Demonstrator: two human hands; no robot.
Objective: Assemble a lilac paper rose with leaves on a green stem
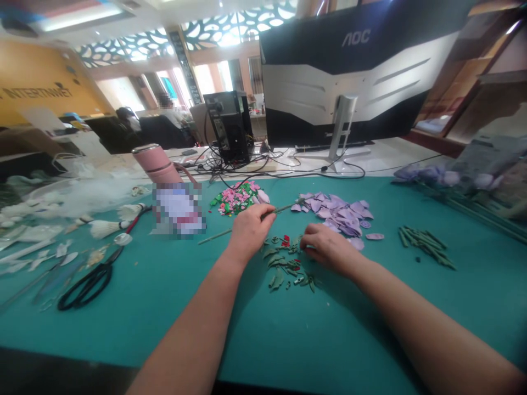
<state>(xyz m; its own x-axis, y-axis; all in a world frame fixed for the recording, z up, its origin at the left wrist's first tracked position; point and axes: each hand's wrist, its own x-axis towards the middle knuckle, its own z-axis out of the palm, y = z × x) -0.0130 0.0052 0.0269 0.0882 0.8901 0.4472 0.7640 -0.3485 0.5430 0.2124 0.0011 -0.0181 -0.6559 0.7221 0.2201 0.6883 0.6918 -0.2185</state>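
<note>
My left hand [251, 231] grips a long thin green flower stem [218, 236], which runs across the teal table mat [263, 334] with its tip among lilac petals. My right hand [325, 248] rests with bunched fingers beside a scatter of small green fabric leaves [280, 266] and red bits [285, 240]. Whether those fingers hold anything is hidden. A heap of lilac petals [335, 214] lies just beyond my right hand. Farther left sits a pile of small pink blossoms with green pieces [236, 198].
Black-handled scissors [88, 285], white feather pieces and shuttlecocks [105, 229] lie on the left. A pink tumbler [158, 164] stands at the mat's far edge. Green stem pieces [424, 247] lie right, below purple flowers [444, 176]. Cables, a computer tower [230, 126] and an AOC monitor [349, 71] stand beyond.
</note>
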